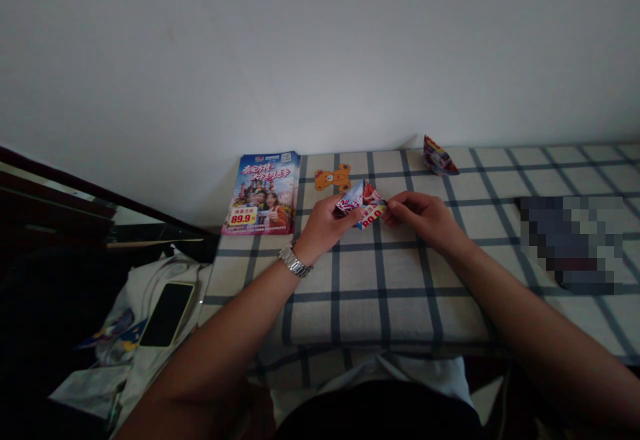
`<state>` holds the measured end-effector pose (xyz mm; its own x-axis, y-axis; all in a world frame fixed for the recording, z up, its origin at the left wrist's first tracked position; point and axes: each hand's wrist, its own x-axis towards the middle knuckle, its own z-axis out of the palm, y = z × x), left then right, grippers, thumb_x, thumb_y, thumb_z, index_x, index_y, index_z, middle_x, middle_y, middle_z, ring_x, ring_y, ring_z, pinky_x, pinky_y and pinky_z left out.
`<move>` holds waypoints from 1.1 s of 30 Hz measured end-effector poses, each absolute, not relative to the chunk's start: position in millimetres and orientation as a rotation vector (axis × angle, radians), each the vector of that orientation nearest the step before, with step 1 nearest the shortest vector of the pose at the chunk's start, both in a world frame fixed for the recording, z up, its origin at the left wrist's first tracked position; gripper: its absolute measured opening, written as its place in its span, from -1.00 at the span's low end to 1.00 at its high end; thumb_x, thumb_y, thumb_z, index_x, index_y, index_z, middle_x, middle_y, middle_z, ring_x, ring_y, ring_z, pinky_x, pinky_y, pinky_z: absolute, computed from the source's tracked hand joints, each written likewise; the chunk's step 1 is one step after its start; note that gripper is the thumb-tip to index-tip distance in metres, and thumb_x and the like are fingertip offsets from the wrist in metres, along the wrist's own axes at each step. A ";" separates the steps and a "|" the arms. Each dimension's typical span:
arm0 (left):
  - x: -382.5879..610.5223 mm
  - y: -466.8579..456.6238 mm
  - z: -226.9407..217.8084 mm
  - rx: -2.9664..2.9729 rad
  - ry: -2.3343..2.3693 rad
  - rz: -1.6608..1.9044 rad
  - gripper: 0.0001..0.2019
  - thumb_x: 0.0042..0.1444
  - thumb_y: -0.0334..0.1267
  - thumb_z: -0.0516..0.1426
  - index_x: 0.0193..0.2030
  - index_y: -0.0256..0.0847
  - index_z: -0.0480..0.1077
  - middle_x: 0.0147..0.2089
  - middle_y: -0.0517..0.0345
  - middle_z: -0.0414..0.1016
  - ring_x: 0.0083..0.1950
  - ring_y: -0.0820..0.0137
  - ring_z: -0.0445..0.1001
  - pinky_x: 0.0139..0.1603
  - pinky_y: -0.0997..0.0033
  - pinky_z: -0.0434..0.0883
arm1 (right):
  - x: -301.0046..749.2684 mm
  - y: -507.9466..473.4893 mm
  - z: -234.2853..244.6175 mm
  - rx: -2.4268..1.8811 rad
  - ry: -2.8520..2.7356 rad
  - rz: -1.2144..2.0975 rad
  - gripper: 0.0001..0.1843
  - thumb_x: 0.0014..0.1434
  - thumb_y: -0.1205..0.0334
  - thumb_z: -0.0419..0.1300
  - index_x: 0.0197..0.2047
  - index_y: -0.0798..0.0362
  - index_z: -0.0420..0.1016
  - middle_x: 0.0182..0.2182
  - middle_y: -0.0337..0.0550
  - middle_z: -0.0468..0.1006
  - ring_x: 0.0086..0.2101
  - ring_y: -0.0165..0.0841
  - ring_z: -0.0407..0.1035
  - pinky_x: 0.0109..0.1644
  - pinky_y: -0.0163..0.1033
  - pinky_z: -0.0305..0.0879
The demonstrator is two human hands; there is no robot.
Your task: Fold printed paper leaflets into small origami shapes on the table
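Observation:
A small folded piece of printed paper [364, 204], red, blue and white, sits between both my hands over the checked tablecloth [380, 280]. My left hand [323, 227], with a metal watch on the wrist, pinches its left side. My right hand [420, 217] pinches its right corner with fingers closed. A second folded paper shape [439, 156] stands near the wall, beyond my right hand.
A colourful flyer [263, 193] lies at the table's far left edge, with an orange bear-shaped cutout [333, 178] beside it. A blurred dark object [570, 243] lies on the right. Left of the table, lower down, a phone [167, 313] rests on white cloth.

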<state>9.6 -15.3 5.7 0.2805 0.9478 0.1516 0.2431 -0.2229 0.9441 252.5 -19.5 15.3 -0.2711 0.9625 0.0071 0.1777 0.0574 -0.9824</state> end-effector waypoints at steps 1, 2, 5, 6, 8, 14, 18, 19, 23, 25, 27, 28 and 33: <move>9.7 -15.3 5.6 1.676 1.108 0.997 -0.59 0.23 0.10 0.29 -0.09 -0.26 0.56 -0.23 0.08 0.62 -0.28 0.34 0.51 -0.26 0.41 0.42 | 252.3 -19.9 15.4 -1.173 -1.589 1.279 -0.59 0.22 -0.20 0.36 -0.19 0.00 0.64 -0.35 -0.13 0.70 -0.34 -0.28 0.56 -0.19 -0.17 0.54; 9.7 -15.3 5.5 1.685 1.108 0.991 -0.59 0.23 0.10 0.29 -0.09 -0.26 0.56 -0.24 0.08 0.61 -0.29 0.35 0.50 -0.27 0.42 0.42 | 252.2 -20.2 15.5 -1.169 -1.611 1.268 -0.60 0.22 -0.18 0.37 -0.19 0.01 0.64 -0.36 -0.14 0.69 -0.35 -0.29 0.55 -0.20 -0.18 0.53; 9.9 -15.6 4.9 1.699 1.096 0.978 -0.59 0.24 0.10 0.28 -0.10 -0.27 0.56 -0.26 0.10 0.59 -0.31 0.37 0.47 -0.29 0.43 0.40 | 252.2 -21.0 16.0 -1.163 -1.660 1.246 -0.61 0.26 -0.17 0.33 -0.22 0.02 0.63 -0.36 -0.14 0.68 -0.37 -0.31 0.52 -0.23 -0.21 0.49; 9.9 -15.7 4.8 1.699 1.090 0.978 -0.59 0.25 0.10 0.27 -0.10 -0.27 0.56 -0.26 0.10 0.59 -0.31 0.38 0.46 -0.29 0.43 0.40 | 252.3 -21.2 16.4 -1.161 -1.671 1.244 -0.61 0.28 -0.16 0.31 -0.23 0.02 0.63 -0.36 -0.14 0.68 -0.37 -0.32 0.52 -0.23 -0.21 0.49; 9.9 -16.0 4.8 1.698 1.086 0.980 -0.59 0.25 0.10 0.27 -0.10 -0.27 0.56 -0.25 0.09 0.59 -0.31 0.37 0.46 -0.29 0.43 0.40 | 252.6 -21.5 17.8 -1.159 -1.691 1.243 -0.62 0.31 -0.14 0.30 -0.24 0.03 0.63 -0.35 -0.14 0.69 -0.36 -0.33 0.53 -0.21 -0.22 0.49; 10.4 -16.6 7.6 1.675 1.079 0.990 -0.61 0.25 0.07 0.27 -0.07 -0.26 0.55 -0.22 0.09 0.59 -0.28 0.36 0.48 -0.26 0.43 0.40 | 253.6 -21.0 18.6 -1.126 -1.728 1.233 -0.60 0.38 -0.13 0.21 -0.23 0.03 0.62 -0.34 -0.13 0.68 -0.34 -0.32 0.54 -0.18 -0.21 0.52; 10.2 -16.7 10.8 1.750 1.119 1.013 -0.66 0.26 0.03 0.27 -0.15 -0.27 0.53 -0.29 0.14 0.53 -0.31 0.40 0.42 -0.30 0.46 0.34 | 253.9 -20.4 13.7 -1.111 -1.687 1.177 -0.66 0.32 -0.11 0.30 -0.12 0.01 0.62 -0.31 -0.14 0.68 -0.34 -0.30 0.56 -0.20 -0.20 0.54; 10.0 -16.7 11.1 1.783 1.127 1.019 -0.66 0.26 0.03 0.27 -0.20 -0.26 0.51 -0.32 0.16 0.50 -0.32 0.41 0.40 -0.31 0.47 0.32 | 253.8 -20.4 12.5 -1.108 -1.673 1.167 -0.65 0.28 -0.09 0.34 -0.06 0.00 0.62 -0.26 -0.13 0.69 -0.31 -0.29 0.57 -0.19 -0.18 0.56; 10.0 -17.2 10.3 1.869 1.117 1.022 -0.69 0.28 0.01 0.25 -0.22 -0.25 0.48 -0.34 0.19 0.47 -0.35 0.44 0.37 -0.34 0.48 0.30 | 252.9 -20.3 8.8 -1.059 -1.667 1.147 -0.61 0.20 -0.04 0.43 0.02 -0.05 0.60 -0.08 -0.11 0.70 -0.16 -0.23 0.60 -0.02 -0.11 0.58; 10.6 -18.3 9.7 1.888 1.121 1.008 -0.71 0.29 -0.02 0.25 -0.23 -0.24 0.48 -0.33 0.19 0.48 -0.35 0.44 0.39 -0.34 0.49 0.31 | 252.7 -20.3 8.1 -1.061 -1.690 1.118 -0.64 0.18 -0.03 0.45 -0.03 -0.04 0.61 -0.13 -0.12 0.71 -0.18 -0.22 0.61 -0.04 -0.11 0.58; 11.4 -19.7 9.7 1.905 1.123 0.994 -0.74 0.29 -0.06 0.26 -0.24 -0.24 0.47 -0.32 0.18 0.50 -0.33 0.44 0.42 -0.32 0.49 0.34 | 252.4 -20.6 8.4 -1.076 -1.741 1.071 -0.67 0.18 -0.01 0.45 -0.07 -0.02 0.62 -0.18 -0.13 0.71 -0.24 -0.24 0.60 -0.10 -0.13 0.58; 11.8 -20.5 10.0 1.914 1.120 0.994 -0.76 0.28 -0.09 0.26 -0.22 -0.24 0.47 -0.30 0.17 0.52 -0.31 0.43 0.45 -0.30 0.49 0.37 | 252.3 -21.0 8.9 -1.077 -1.772 1.041 -0.69 0.19 0.01 0.44 -0.09 -0.02 0.62 -0.20 -0.14 0.71 -0.27 -0.26 0.60 -0.13 -0.15 0.58; 13.2 -22.8 13.7 2.012 1.102 1.008 -0.86 0.27 -0.22 0.28 -0.15 -0.23 0.49 -0.20 0.13 0.58 -0.22 0.40 0.52 -0.19 0.45 0.46 | 251.5 -23.5 13.4 -1.033 -1.896 0.877 -0.82 0.26 0.11 0.38 -0.13 0.00 0.62 -0.25 -0.17 0.70 -0.34 -0.33 0.57 -0.24 -0.25 0.54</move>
